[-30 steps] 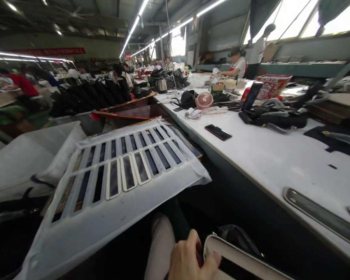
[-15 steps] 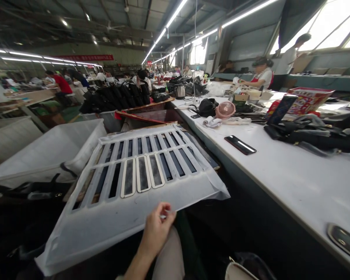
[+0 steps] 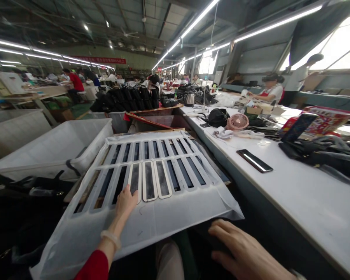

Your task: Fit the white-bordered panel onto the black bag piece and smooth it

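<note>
L hand [image 3: 125, 202] open, fingertips on a thin rounded strip [image 3: 134, 182] in the white slotted sheet [image 3: 169, 217] w/ R hand [image 3: 245, 252] open nearby; strip prob light, bendy, best pinched at its end

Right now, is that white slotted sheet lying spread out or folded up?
Spread out. The sheet lies flat and open, both rows of slots showing, the left hand resting on it.
</note>
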`<state>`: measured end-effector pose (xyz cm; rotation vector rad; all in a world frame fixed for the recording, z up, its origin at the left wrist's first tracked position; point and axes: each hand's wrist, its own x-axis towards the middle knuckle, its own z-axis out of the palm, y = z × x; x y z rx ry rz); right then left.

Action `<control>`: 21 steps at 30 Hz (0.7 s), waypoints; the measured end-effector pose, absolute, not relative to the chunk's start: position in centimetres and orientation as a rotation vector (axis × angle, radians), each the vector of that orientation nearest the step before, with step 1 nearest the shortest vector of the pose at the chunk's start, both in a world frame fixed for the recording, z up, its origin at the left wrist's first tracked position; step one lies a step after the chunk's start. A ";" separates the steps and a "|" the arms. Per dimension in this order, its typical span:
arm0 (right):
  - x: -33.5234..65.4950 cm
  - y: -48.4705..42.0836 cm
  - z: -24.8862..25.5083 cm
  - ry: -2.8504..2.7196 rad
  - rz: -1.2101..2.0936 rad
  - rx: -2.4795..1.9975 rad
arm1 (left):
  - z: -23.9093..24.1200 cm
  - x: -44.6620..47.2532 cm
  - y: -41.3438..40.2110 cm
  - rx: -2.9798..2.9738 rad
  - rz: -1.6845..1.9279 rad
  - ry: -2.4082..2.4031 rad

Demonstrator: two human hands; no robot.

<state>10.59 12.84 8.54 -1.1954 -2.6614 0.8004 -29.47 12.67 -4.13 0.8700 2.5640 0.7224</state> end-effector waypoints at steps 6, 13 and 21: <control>-6.8 19.0 3.7 -2.957 0.683 -0.979 | -3.3 -33.4 12.9 0.705 0.778 2.369; -13.5 20.4 -1.7 -2.967 0.484 -1.025 | -3.4 -34.3 14.4 0.798 0.693 2.255; -14.2 21.0 -3.2 -2.932 0.376 -1.028 | -4.5 -33.7 14.9 0.713 0.742 2.257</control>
